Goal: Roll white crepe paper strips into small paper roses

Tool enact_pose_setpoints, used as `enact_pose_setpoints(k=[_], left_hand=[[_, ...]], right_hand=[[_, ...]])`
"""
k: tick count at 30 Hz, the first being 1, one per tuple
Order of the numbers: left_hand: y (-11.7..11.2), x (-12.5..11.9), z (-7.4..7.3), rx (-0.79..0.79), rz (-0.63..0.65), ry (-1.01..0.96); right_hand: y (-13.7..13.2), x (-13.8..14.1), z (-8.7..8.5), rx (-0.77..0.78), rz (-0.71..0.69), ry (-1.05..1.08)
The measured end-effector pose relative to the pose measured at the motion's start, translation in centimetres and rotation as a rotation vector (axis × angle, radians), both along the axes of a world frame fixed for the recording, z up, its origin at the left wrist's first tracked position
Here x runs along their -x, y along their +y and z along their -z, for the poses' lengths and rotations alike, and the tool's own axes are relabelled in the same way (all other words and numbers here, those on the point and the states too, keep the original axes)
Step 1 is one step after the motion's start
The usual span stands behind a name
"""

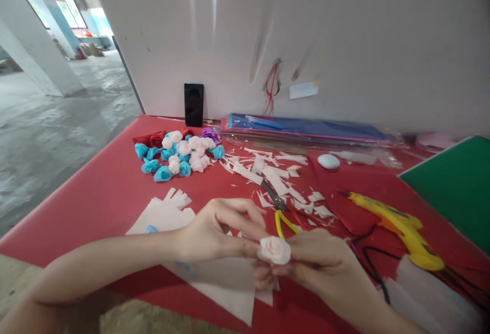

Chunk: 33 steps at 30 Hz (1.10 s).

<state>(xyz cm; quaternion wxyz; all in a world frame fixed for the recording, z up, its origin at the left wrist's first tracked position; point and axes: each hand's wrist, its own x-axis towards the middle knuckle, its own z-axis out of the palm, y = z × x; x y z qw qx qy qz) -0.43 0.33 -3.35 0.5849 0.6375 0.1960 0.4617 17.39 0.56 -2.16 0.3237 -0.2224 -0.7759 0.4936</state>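
Note:
A small pale pink paper rose (275, 250) is held between my two hands, its bloom facing up toward me. My left hand (225, 227) pinches it from the left with thumb and fingertips. From the other side my right hand (321, 260) grips its base, with the fingers closed. Whatever lies below the bloom is hidden by the fingers. Under my left forearm lie pale paper sheets (218, 288), one with a fringed end. Scissors (277, 201) with yellow handles rest just beyond my right hand, among white paper scraps (275, 178).
A pile of blue, white, red and purple paper flowers (163, 173) lies at the back left, near an upright phone (194, 104). Wrapped coloured sheets (314, 130) line the wall. At right are a yellow glue gun (398, 222) with its cord, a white oval object (328, 161) and a green board (455, 186).

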Motion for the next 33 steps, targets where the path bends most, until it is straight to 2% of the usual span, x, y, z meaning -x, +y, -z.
enact_pose_setpoints(k=[3,5,8,12,15,19,22,25,29,33], left_hand=[[0.0,0.1,-0.1,-0.058,-0.051,0.052],[0.1,0.0,0.1,-0.134,-0.089,0.073],[0.2,-0.2,0.4,-0.23,-0.136,0.086],[-0.3,-0.6,0.5,-0.309,-0.214,0.101],[-0.8,-0.8,0.1,-0.26,-0.269,0.114],[-1.2,-0.9,-0.5,-0.08,-0.277,0.059],[-0.8,-0.9,-0.8,0.07,-0.291,0.02],[-0.1,-0.7,-1.0,0.188,-0.349,0.098],[0.6,-0.3,-1.2,0.215,-0.372,0.263],[0.4,-0.4,-1.2,0.22,-0.317,0.298]], right_hand=[[-0.1,0.0,-0.8,-0.459,0.185,-0.137],[-0.2,0.1,-1.0,-0.671,0.279,-0.185],[-0.4,0.4,-0.7,-0.824,0.332,-0.17],[-0.2,0.5,0.0,-0.93,0.376,-0.139],[0.1,0.1,0.3,-0.912,0.373,-0.195],[0.0,-0.5,0.6,-0.811,0.425,-0.198],[-0.3,-0.8,1.1,-0.736,0.475,-0.163],[-0.2,-0.7,1.6,-0.664,0.481,-0.175],[0.2,-0.5,1.4,-0.59,0.508,-0.139],[0.3,-0.1,0.7,-0.581,0.39,-0.093]])
